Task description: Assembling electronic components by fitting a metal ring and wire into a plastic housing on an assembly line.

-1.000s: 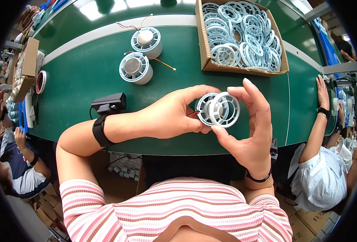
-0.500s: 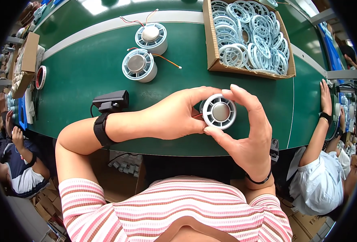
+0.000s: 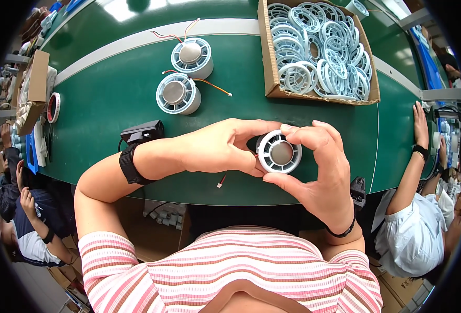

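Note:
My left hand (image 3: 214, 147) is closed around the side of a small round motor unit (image 3: 281, 153). A silver disc sits at its middle, with a white spoked ring (image 3: 262, 156) around that. On the other side, my right hand (image 3: 321, 169) pinches the ring's rim between thumb and fingers. A thin wire ending in a small white connector (image 3: 221, 184) hangs below my left hand. Beyond my hands stand two similar motor units, a nearer one (image 3: 174, 92) and a farther one (image 3: 191, 52), each with a pale blue-white housing and thin coloured wires. My fingers partly hide the held unit's body.
A cardboard box (image 3: 270, 68) full of pale blue spoked rings stands at the back right of the green table (image 3: 110, 83). Black devices lie near my left forearm (image 3: 143, 131) and right wrist (image 3: 358, 190). A tape roll (image 3: 53, 107) is at left. Other people sit on both sides.
My hands and the held motor unit have shifted slightly left and down. The wire's white connector now shows below my left hand. The box and standing units appear slightly shifted in the view.

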Motion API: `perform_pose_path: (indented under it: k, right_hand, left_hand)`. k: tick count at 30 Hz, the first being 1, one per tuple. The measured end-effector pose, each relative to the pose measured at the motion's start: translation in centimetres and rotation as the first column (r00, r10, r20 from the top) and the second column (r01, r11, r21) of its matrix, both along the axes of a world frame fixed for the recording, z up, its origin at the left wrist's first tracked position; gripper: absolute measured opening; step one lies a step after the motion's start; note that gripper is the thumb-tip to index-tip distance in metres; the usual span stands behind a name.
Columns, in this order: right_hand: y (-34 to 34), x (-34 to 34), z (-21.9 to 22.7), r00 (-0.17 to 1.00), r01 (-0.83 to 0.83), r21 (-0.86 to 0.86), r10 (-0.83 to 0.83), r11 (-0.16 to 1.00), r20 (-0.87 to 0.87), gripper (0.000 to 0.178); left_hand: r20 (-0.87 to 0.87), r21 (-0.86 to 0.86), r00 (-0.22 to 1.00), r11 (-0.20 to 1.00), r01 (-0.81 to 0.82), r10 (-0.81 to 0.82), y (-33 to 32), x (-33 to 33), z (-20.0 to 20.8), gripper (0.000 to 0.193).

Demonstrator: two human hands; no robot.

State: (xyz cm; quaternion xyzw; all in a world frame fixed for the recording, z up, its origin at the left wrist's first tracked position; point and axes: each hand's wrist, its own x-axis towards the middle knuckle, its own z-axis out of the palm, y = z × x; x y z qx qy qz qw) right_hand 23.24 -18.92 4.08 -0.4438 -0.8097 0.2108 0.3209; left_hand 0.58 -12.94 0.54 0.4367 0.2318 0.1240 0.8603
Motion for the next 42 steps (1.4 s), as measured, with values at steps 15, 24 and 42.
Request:
perform_pose_path:
  k: [15,24,42]
  right_hand:
    - [-0.3,-0.1,-0.3,1.000,0.020,-0.033,-0.019,0.999,0.015,0.067]
    - [-1.9,0.4,-1.6,0.990,0.098,0.073,-0.105,0.992,0.093,0.069]
    - [12.2,4.4,1.9,0.959,-0.019,0.136,-0.020,0.990,0.282,0.016]
  left_hand:
    - [-0.034,-0.168,0.999,0.985,-0.044,0.039,0.1,0.1,1.3,0.063]
    - [-0.291,0.690,0.940,0.720,0.079,0.176,-1.6,-0.5,3.6,0.045]
    - [-0.332,0.930,0.870,-0.025,0.366,0.365,-2.6,-1.7,6.3,0.064]
